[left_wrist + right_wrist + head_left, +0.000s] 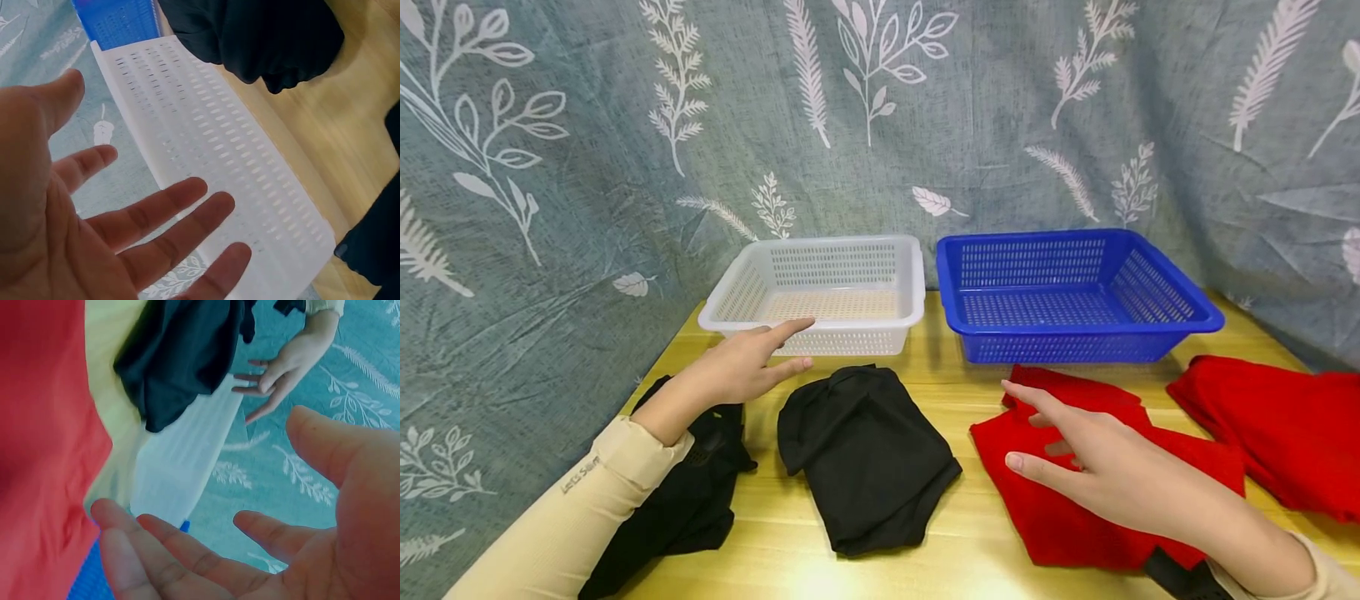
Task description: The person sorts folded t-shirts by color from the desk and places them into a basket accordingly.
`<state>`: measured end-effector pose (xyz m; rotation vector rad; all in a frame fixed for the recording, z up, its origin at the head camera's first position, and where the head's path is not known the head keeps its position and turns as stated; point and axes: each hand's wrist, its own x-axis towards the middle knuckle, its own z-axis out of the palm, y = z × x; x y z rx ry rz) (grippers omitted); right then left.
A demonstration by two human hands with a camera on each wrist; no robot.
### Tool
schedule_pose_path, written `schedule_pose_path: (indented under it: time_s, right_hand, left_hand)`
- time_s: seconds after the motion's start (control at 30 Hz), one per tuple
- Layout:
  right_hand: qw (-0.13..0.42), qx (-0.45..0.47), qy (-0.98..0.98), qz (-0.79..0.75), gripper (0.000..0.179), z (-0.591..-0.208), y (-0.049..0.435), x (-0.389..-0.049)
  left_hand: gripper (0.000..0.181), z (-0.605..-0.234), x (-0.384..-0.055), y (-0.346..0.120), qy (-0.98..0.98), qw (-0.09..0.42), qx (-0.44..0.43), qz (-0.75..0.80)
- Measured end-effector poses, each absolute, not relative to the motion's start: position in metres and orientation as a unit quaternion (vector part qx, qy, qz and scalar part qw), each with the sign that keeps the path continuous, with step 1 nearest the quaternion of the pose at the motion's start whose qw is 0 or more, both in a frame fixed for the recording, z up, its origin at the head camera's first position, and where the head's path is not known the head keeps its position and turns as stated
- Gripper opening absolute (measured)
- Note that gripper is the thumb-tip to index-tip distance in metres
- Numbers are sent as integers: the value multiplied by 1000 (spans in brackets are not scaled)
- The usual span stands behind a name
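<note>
My left hand hovers in front of the white basket, fingers spread and holding nothing. Below and left of it lies a black cloth, partly hidden by the forearm. Another black cloth, loosely folded, lies on the table between the hands. My right hand is above a red cloth, its fingers extended and nothing in its grasp. In the right wrist view the red cloth fills the left side. Both wrist views show relaxed, parted fingers.
A blue basket stands beside the white one at the back of the wooden table. A second red cloth lies at the far right. A patterned curtain hangs behind the baskets.
</note>
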<state>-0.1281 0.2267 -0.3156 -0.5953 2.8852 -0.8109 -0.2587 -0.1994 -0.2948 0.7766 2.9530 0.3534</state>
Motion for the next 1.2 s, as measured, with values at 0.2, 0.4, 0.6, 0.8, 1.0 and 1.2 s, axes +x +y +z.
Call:
schedule_pose_path:
  time_s: [0.2,0.4,0.6,0.8,1.0,1.2]
  right_hand:
    - [92,-219,922,-307,83,-322,214,-125]
    - [150,-236,899,-338,79,-332,198,-123]
    - [208,-251,866,-379,77,-346,180,-122]
    - [246,-261,843,-401,78,-354,163,-123]
    - [251,-275,835,-406,73,-356,151,-129]
    - [264,-267,828,-417,73,-355,147,-138]
  left_hand:
    - [68,-298,-263,-200,951,55,280,122]
    - [68,-305,-269,-201,938,104,300,143]
    - [68,-315,-272,-202,916,157,322,179]
    - [66,-319,-270,-202,901,189,336,201]
    - [63,-321,-267,-204,895,192,344,211]
    - [63,-324,-266,-203,891,204,344,213]
